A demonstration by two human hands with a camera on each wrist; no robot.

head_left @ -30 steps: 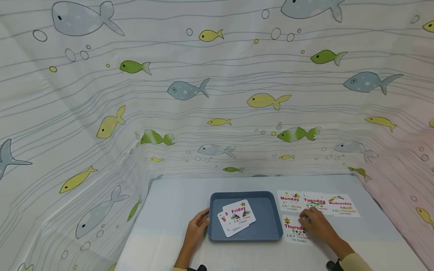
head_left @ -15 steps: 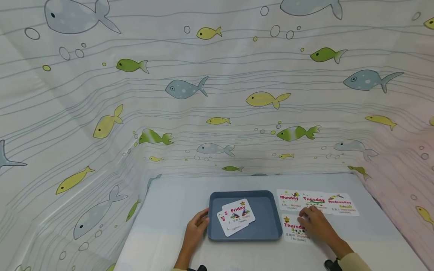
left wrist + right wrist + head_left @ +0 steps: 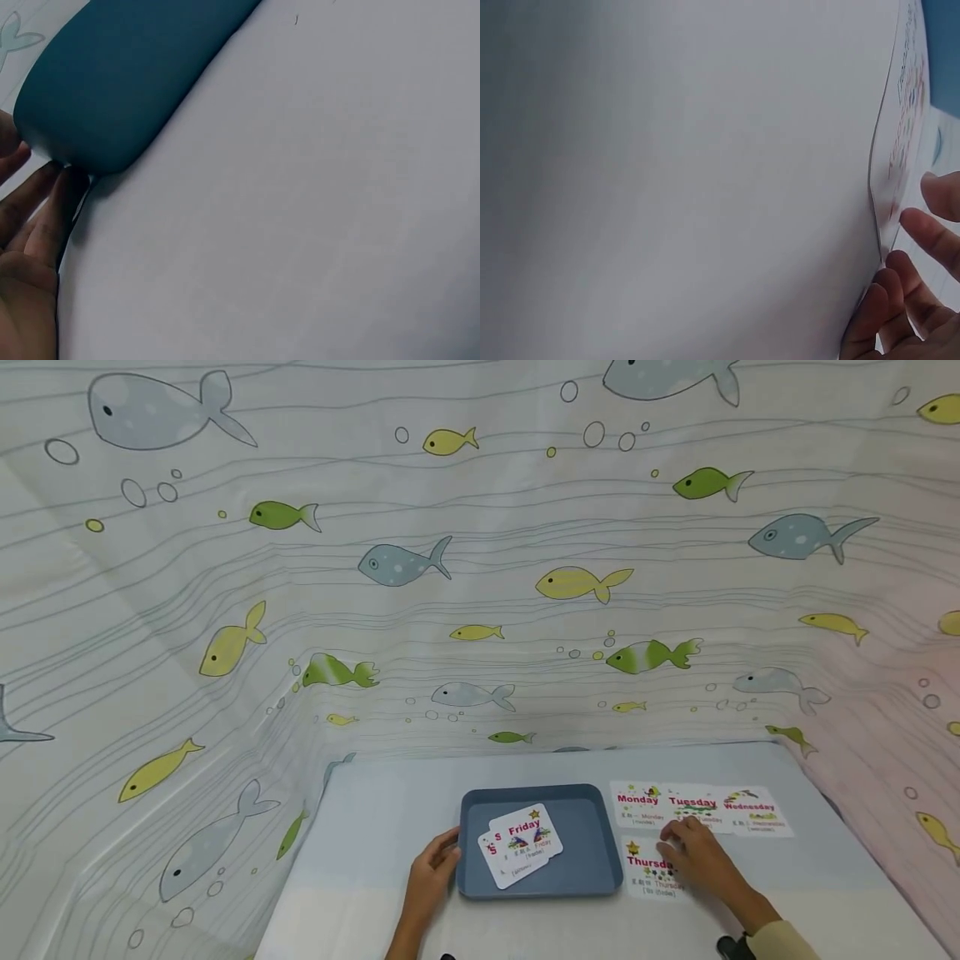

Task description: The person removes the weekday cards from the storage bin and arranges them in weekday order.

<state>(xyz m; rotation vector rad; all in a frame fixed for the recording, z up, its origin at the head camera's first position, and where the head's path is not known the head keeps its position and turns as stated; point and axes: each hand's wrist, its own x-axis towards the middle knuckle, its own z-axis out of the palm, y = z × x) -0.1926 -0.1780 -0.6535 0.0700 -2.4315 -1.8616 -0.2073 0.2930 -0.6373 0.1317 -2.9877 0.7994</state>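
Note:
A blue-grey tray lies on the table, and my left hand touches its left side. In the left wrist view, extended fingers meet the tray's outer wall near a corner. Inside the tray, the Friday card overlaps another card, most of which is hidden. Over the right edge of the Thursday card rests my right hand, covering part of it. Its fingers are relaxed, with fingertips right at the card's edge in the right wrist view.
Above the Thursday card, the Monday card, Tuesday card and Wednesday card form a row. They lie close to the tray's right side. A pale cloth covers the table; a fish-patterned curtain hangs behind and at the sides.
The head view has shifted slightly. Both hands, the tray and the cards keep their places.

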